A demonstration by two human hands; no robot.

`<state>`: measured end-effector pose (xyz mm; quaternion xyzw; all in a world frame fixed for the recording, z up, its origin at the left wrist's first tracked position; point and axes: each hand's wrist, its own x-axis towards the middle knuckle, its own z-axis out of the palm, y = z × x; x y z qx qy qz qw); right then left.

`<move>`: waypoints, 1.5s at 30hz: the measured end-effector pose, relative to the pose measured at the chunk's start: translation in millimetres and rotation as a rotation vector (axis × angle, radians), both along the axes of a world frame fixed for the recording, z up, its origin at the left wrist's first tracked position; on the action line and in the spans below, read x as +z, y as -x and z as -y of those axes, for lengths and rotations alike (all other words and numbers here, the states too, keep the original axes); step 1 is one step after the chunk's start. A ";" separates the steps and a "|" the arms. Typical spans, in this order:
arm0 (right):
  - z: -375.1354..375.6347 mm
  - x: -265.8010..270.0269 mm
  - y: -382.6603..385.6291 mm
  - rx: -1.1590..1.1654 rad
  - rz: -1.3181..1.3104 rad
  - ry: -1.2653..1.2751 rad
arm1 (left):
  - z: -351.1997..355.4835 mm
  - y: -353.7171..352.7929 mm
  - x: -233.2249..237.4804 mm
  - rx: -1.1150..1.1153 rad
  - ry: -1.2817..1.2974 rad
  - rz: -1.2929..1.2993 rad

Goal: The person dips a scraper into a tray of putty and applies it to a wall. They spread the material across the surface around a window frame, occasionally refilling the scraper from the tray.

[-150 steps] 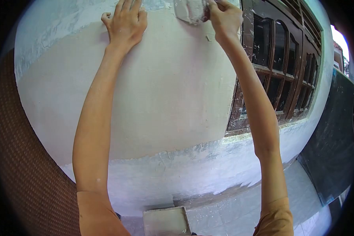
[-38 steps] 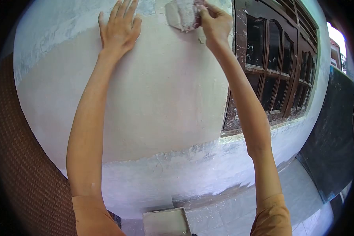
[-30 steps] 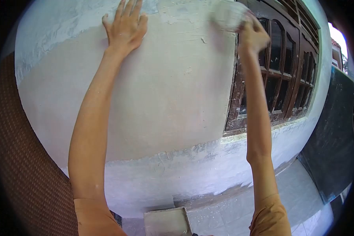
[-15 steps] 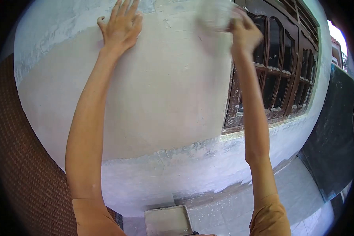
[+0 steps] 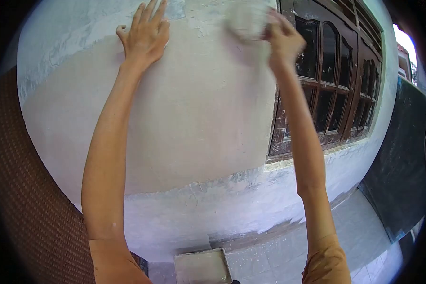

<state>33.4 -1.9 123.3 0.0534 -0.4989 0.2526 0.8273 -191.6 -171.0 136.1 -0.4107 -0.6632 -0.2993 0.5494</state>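
My left hand [image 5: 144,43] lies flat against the wall [image 5: 199,113], its fingers spread and nothing held. Near the window edge, my right hand [image 5: 285,45] is closed on a pale, flat tool [image 5: 246,21] at the upper part of the wall. Motion smears the tool, so its exact kind does not show. The wall has a smooth beige area in the middle, with rougher whitish-grey patches above and below it.
Right of the smooth area is a brown wooden window [image 5: 336,87] with dark panes. A shallow tray [image 5: 202,267] sits on the tiled floor [image 5: 270,255] below. A brown woven panel [image 5: 31,189] stands at the left, a dark board [image 5: 397,161] at the right.
My right hand and the pale tool have moved a little to the left, away from the window. My left hand stays in place on the wall.
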 end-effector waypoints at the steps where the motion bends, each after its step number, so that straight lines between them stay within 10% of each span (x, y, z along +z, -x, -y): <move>1: 15.3 -0.2 20.0 -0.104 0.170 -0.001 | 3.1 -2.2 -2.3 -0.007 -0.006 0.001; 7: -23.9 9.1 2.1 -0.409 0.135 0.134 | 4.1 -3.8 -5.4 -0.019 -0.012 0.009; 9: -40.8 7.6 -36.4 0.009 -0.198 0.100 | 2.8 -2.8 -6.3 -0.033 -0.025 -0.007; 11: -32.2 8.8 -58.0 -0.047 -0.316 0.259 | 2.9 -6.1 -4.4 -0.075 -0.014 -0.004; 17: 11.9 43.2 60.9 0.051 0.127 0.055 | 11.5 -11.0 -4.2 -0.047 0.018 0.050; 21: 9.7 53.9 43.2 -0.327 0.121 0.116 | 11.3 -6.2 -5.3 -0.026 0.007 0.041; 28: -51.6 62.8 -21.7 0.070 -0.211 -0.129 | 5.6 -5.7 -6.6 -0.045 -0.006 0.004; 30: -32.3 72.8 11.3 -0.204 0.050 0.023 | 5.6 -6.0 -6.9 -0.056 -0.029 -0.006; 37: 21.6 80.4 41.4 -0.080 0.058 0.240 | 11.2 -6.4 -6.6 -0.057 0.002 0.028; 45: -34.4 60.0 11.1 0.022 -0.075 -0.016 | 5.3 -8.5 -6.6 -0.056 -0.026 -0.005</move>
